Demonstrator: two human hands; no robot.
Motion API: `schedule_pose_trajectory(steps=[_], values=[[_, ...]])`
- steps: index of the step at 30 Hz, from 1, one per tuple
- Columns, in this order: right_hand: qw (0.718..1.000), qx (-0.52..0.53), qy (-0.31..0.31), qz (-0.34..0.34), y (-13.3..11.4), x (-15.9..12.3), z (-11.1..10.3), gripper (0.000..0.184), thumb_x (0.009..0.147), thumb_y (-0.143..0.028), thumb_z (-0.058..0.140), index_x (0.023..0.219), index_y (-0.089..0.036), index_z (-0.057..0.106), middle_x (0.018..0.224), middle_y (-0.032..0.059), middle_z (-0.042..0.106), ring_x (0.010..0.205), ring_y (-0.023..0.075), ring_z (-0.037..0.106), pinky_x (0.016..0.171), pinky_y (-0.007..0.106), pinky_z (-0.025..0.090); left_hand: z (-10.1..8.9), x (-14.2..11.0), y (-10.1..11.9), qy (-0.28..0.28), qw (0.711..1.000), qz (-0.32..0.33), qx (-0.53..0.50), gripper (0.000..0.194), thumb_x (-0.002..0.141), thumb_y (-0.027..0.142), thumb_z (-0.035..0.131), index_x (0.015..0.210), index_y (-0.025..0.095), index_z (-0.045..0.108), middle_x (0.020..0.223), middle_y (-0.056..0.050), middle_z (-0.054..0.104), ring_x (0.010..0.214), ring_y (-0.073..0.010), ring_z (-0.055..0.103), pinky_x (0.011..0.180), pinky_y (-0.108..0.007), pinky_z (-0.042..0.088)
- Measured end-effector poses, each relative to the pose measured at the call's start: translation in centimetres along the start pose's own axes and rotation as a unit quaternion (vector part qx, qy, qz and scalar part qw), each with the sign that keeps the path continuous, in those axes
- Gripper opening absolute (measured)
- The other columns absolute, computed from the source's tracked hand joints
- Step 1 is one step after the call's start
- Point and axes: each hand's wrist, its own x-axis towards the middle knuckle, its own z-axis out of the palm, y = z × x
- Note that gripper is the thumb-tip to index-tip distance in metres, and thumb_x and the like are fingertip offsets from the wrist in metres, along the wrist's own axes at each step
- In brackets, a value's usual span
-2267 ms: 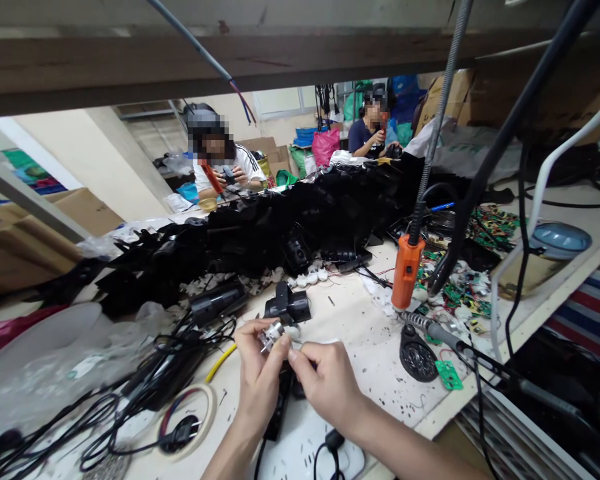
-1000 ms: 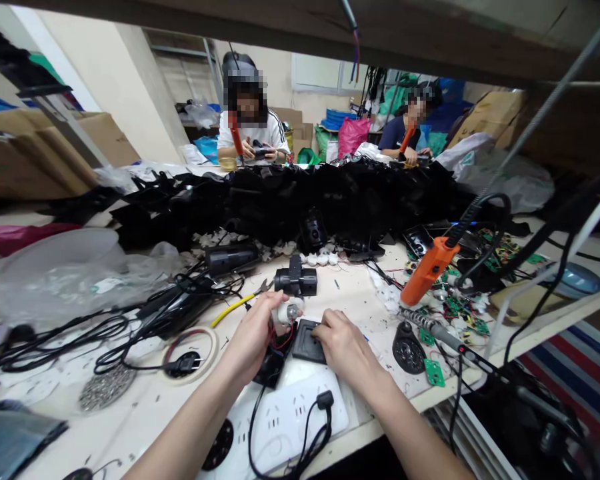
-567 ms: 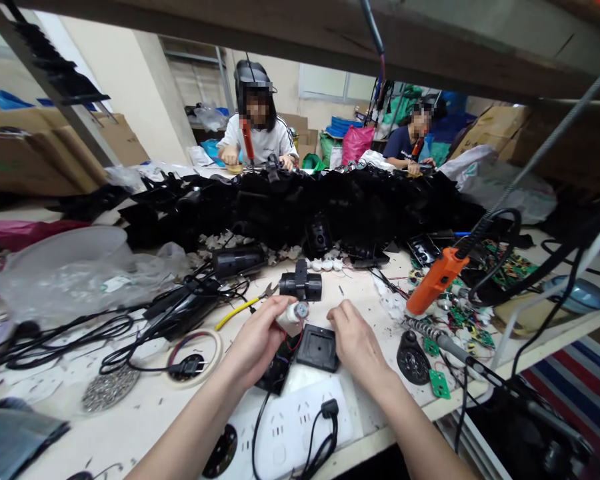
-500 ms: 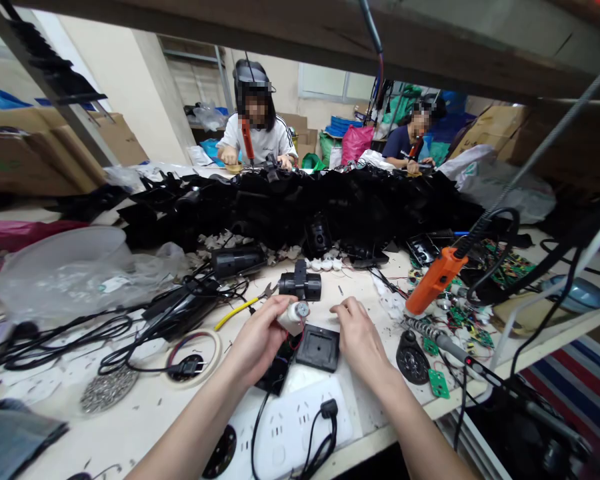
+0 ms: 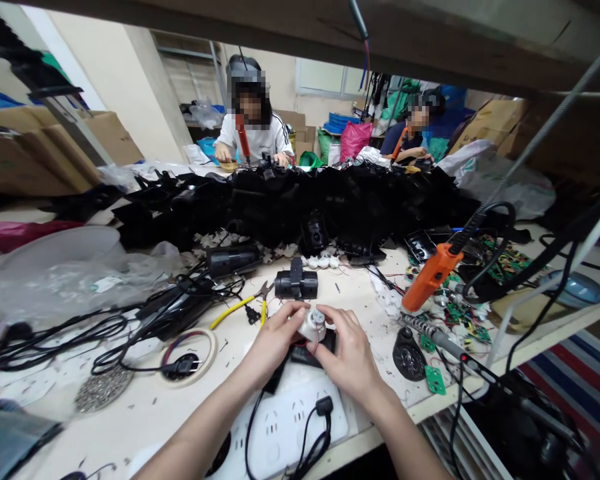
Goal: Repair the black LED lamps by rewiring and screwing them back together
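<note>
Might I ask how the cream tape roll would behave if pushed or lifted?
Lying flat, the cream tape roll would probably slide rather than roll. Its circular rim suggests it might roll if stood upright. Lifting could disturb the black plug overlapping its opening.

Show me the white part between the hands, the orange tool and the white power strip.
White part [image 5: 311, 328], head view: side of its pale body.
Orange tool [image 5: 432, 279], head view: middle of its casing.
White power strip [image 5: 284, 432], head view: its top face.
</note>
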Motion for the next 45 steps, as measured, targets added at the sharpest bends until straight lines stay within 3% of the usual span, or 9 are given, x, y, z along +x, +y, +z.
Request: schedule_pose_trajectory(steps=[5, 9, 15, 21, 28, 30, 35, 39, 45], values=[[0.995, -0.013, -0.085, 0.046, 1.0, -1.1, -1.0, 0.053, 0.070, -0.008, 0.065, 0.120, -0.024, 0.057, 0.111, 0.0051, 0.064, 0.104, 0.0255, 0.054, 0.091, 0.042, 0.046, -0.8, 0.0, -0.7, 0.031, 0.953, 0.147, 0.265, 0.022, 0.081, 0.037, 0.058, 0.096, 0.024, 0.068, 0.093, -0.006, 0.068, 0.085, -0.0263, 0.064, 0.076, -0.037, 0.050], [0.993, -0.013, -0.112, 0.039, 1.1, -1.4, -1.1, 0.053, 0.071, -0.006, 0.065, 0.120, -0.023, 0.056, 0.114, 0.0049, 0.061, 0.106, 0.0252, 0.050, 0.093, 0.041, 0.044, -1.0, -0.2, -0.8, 0.019, 0.901, 0.210, 0.379, 0.019, 0.087, 0.027, 0.047, 0.090, 0.023, 0.065, 0.091, -0.008, 0.067, 0.084, -0.0255, 0.064, 0.077, -0.038, 0.049], [0.993, -0.003, -0.110, 0.053, 1.0, -1.2, -0.9, 0.055, 0.073, -0.003, 0.059, 0.123, -0.026, 0.053, 0.111, 0.0054, 0.052, 0.108, 0.0240, 0.050, 0.097, 0.042, 0.043, -1.7, -1.1, -1.2, -0.074, 0.873, 0.220, 0.428, 0.023, 0.078, 0.014, 0.057, 0.098, 0.024, 0.063, 0.095, -0.008, 0.067, 0.093, -0.0268, 0.062, 0.080, -0.038, 0.048], [0.990, -0.010, -0.132, 0.038, 1.0, -1.3, -1.1, 0.059, 0.074, -0.003, 0.058, 0.128, -0.026, 0.051, 0.112, 0.0056, 0.052, 0.112, 0.0234, 0.050, 0.100, 0.041, 0.043, -1.5, -1.3, -1.8, -0.069, 0.852, 0.230, 0.465, 0.037, 0.074, 0.004, 0.056, 0.104, 0.025, 0.061, 0.099, -0.008, 0.067, 0.096, -0.0280, 0.061, 0.082, -0.039, 0.048], [0.994, -0.068, -0.090, 0.004, 1.0, -0.8, -0.6, 0.024, 0.089, -0.013, 0.052, 0.112, -0.019, 0.058, 0.103, 0.0087, 0.059, 0.099, 0.0259, 0.053, 0.089, 0.044, 0.047, -0.9, -2.1, -0.5, -0.111, 0.796, 0.203, 0.560, 0.021, 0.083, 0.010, 0.054, 0.102, 0.018, 0.055, 0.096, -0.009, 0.063, 0.096, -0.0279, 0.053, 0.084, -0.041, 0.045], [0.993, -0.082, -0.085, -0.008, 0.9, -0.7, -0.4, 0.022, 0.090, -0.012, 0.050, 0.110, -0.019, 0.057, 0.101, 0.0088, 0.060, 0.097, 0.0261, 0.053, 0.087, 0.043, 0.047, -1.1, -2.3, -0.4, -0.127, 0.794, 0.185, 0.565, 0.018, 0.082, 0.010, 0.056, 0.098, 0.018, 0.054, 0.091, -0.007, 0.061, 0.093, -0.0267, 0.053, 0.080, -0.038, 0.045], [0.991, -0.083, -0.101, -0.001, 0.3, -0.2, -0.8, 0.024, 0.088, -0.009, 0.051, 0.109, -0.018, 0.058, 0.101, 0.0084, 0.061, 0.097, 0.0248, 0.056, 0.087, 0.041, 0.048, -1.7, -2.3, -0.9, -0.114, 0.834, 0.134, 0.522, 0.019, 0.077, 0.012, 0.060, 0.091, 0.021, 0.050, 0.089, -0.003, 0.057, 0.081, -0.0208, 0.055, 0.070, -0.032, 0.043], [0.985, -0.083, -0.150, -0.013, -0.1, 0.2, -1.3, 0.026, 0.086, -0.006, 0.053, 0.108, -0.019, 0.060, 0.100, 0.0068, 0.061, 0.096, 0.0228, 0.057, 0.087, 0.038, 0.049, -1.9, -2.0, -1.1, -0.117, 0.840, 0.158, 0.506, 0.014, 0.078, 0.013, 0.060, 0.084, 0.021, 0.050, 0.088, -0.003, 0.058, 0.088, -0.0231, 0.054, 0.074, -0.033, 0.042], [0.978, -0.168, -0.116, -0.049, 0.0, -0.1, -0.6, 0.029, 0.089, -0.004, 0.044, 0.112, -0.015, 0.058, 0.099, 0.0102, 0.059, 0.096, 0.0247, 0.054, 0.087, 0.040, 0.049, -2.0, -1.6, -1.1, -0.102, 0.853, 0.164, 0.485, 0.011, 0.079, 0.013, 0.058, 0.085, 0.020, 0.052, 0.089, -0.005, 0.059, 0.088, -0.0231, 0.054, 0.075, -0.034, 0.042]])
